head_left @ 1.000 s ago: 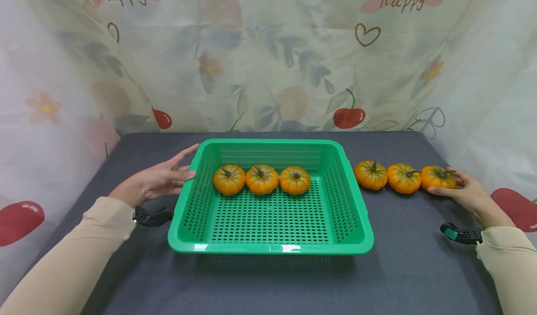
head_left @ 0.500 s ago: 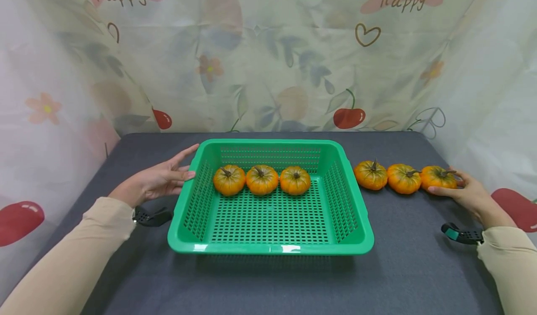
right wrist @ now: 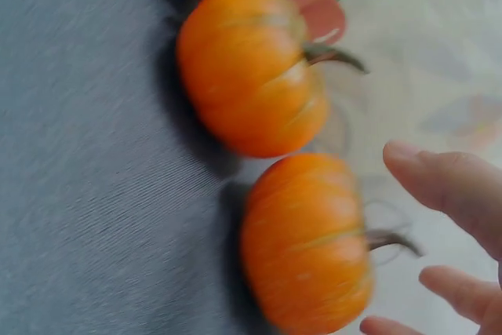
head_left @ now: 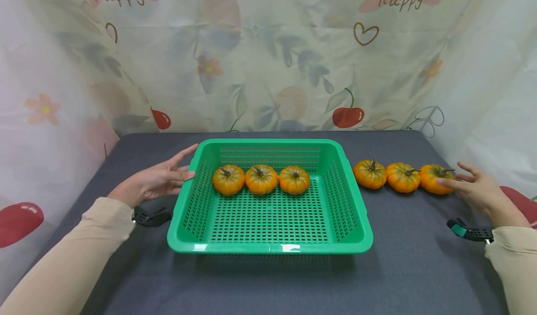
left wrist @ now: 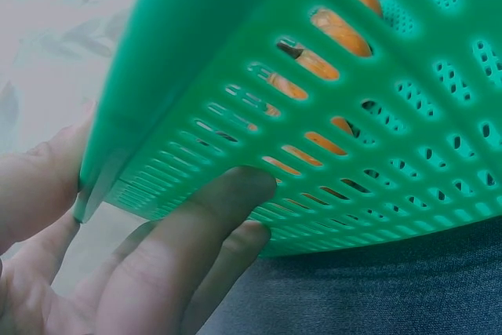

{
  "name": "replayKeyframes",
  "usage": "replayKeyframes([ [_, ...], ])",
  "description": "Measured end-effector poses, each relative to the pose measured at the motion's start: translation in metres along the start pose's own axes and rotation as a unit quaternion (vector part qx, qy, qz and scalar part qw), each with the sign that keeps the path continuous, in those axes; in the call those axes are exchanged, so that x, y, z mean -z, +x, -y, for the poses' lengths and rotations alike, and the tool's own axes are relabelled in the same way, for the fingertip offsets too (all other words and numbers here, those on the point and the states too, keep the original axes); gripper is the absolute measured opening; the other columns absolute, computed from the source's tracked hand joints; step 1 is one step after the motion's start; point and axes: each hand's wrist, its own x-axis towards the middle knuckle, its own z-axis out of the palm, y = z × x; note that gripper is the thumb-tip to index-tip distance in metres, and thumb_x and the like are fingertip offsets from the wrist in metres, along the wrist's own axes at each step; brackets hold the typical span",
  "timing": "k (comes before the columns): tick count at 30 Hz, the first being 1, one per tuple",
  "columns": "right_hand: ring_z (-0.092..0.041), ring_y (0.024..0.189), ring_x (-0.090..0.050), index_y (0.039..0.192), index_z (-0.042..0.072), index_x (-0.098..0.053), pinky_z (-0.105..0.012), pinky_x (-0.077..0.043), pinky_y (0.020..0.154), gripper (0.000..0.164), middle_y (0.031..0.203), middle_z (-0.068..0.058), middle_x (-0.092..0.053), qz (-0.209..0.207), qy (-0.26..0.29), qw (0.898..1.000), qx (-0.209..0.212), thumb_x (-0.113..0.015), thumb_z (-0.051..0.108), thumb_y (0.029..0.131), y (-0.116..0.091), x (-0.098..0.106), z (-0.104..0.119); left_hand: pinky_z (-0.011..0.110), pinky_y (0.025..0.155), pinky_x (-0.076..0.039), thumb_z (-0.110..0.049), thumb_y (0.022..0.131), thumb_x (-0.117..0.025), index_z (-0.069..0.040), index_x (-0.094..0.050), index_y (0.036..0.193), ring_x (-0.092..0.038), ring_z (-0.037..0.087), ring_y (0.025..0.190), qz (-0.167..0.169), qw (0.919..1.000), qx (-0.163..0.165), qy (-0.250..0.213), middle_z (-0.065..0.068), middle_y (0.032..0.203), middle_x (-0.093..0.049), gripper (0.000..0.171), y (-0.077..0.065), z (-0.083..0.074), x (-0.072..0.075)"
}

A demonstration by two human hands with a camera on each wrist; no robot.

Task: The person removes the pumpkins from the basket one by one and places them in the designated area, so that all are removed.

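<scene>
My left hand [head_left: 161,180] touches the left side of a green plastic basket [head_left: 268,248], its fingers straight. In the left wrist view, fingertips [left wrist: 251,186] lie against the slotted outer wall below the rim. Three small orange pumpkins stand in a row inside the basket: left [head_left: 228,181], middle [head_left: 261,180] and right [head_left: 294,180]. To its right, three more line up on the table: one by the basket [head_left: 369,174], a middle one [head_left: 402,178] and an outer one [head_left: 435,180]. My right hand [head_left: 482,191], fingers spread and holding nothing, is beside the outer pumpkin.
A dark grey cloth [head_left: 268,289] covers the table. Patterned curtains [head_left: 268,72] hang behind the table and on both sides. Each wrist wears a black strap, the left strap [head_left: 153,217] near the basket and the right strap [head_left: 470,232] over the table.
My right hand has let go of the outer pumpkin and drawn back a little to the right, its fingers spreading. The left hand and the basket stay where they were.
</scene>
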Motion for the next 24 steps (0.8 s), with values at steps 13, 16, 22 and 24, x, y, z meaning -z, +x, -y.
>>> replayKeyframes([
  [13, -0.044, 0.145, -0.006, 0.153, 0.038, 0.004, -0.06, -0.013, 0.116, 0.089, 0.161, -0.021, 0.002, -0.08, 0.042, 0.994, 0.063, -0.061, 0.045, 0.093, -0.033, -0.01, 0.062, 0.043, 0.089, -0.056, -0.007, 0.099, -0.054, -0.045, 0.004, 0.153, -0.068, 0.022, 0.104, 0.0, 1.0, 0.001, -0.004, 0.017, 0.162, -0.009, 0.088, 0.0, 0.001, 0.001],
  [16, -0.041, 0.146, -0.007, 0.152, 0.043, 0.001, -0.061, -0.012, 0.117, 0.086, 0.162, -0.015, 0.0, -0.083, 0.045, 0.992, 0.082, -0.061, 0.046, 0.092, -0.04, -0.012, 0.078, 0.043, 0.089, -0.056, -0.007, 0.099, -0.054, -0.045, 0.005, 0.153, -0.068, 0.022, 0.105, 0.0, 1.0, 0.001, -0.003, 0.017, 0.162, -0.009, 0.088, 0.0, 0.001, 0.001],
  [22, -0.032, 0.148, -0.013, 0.151, 0.046, -0.007, -0.054, -0.014, 0.12, 0.077, 0.163, -0.002, -0.007, -0.091, 0.059, 0.986, 0.124, -0.059, 0.04, 0.095, -0.052, -0.02, 0.108, 0.043, 0.088, -0.056, -0.006, 0.098, -0.055, -0.044, 0.006, 0.153, -0.068, 0.022, 0.104, -0.002, 1.0, 0.0, -0.002, 0.018, 0.161, -0.009, 0.09, 0.0, 0.001, 0.0],
  [24, -0.028, 0.149, -0.016, 0.152, 0.045, -0.009, -0.046, -0.018, 0.121, 0.075, 0.163, 0.0, -0.011, -0.095, 0.059, 0.983, 0.144, -0.058, 0.036, 0.096, -0.057, -0.024, 0.117, 0.043, 0.088, -0.056, -0.006, 0.098, -0.055, -0.043, 0.007, 0.153, -0.068, 0.022, 0.104, -0.002, 1.0, 0.0, -0.001, 0.018, 0.161, -0.009, 0.091, 0.0, 0.001, 0.0],
])
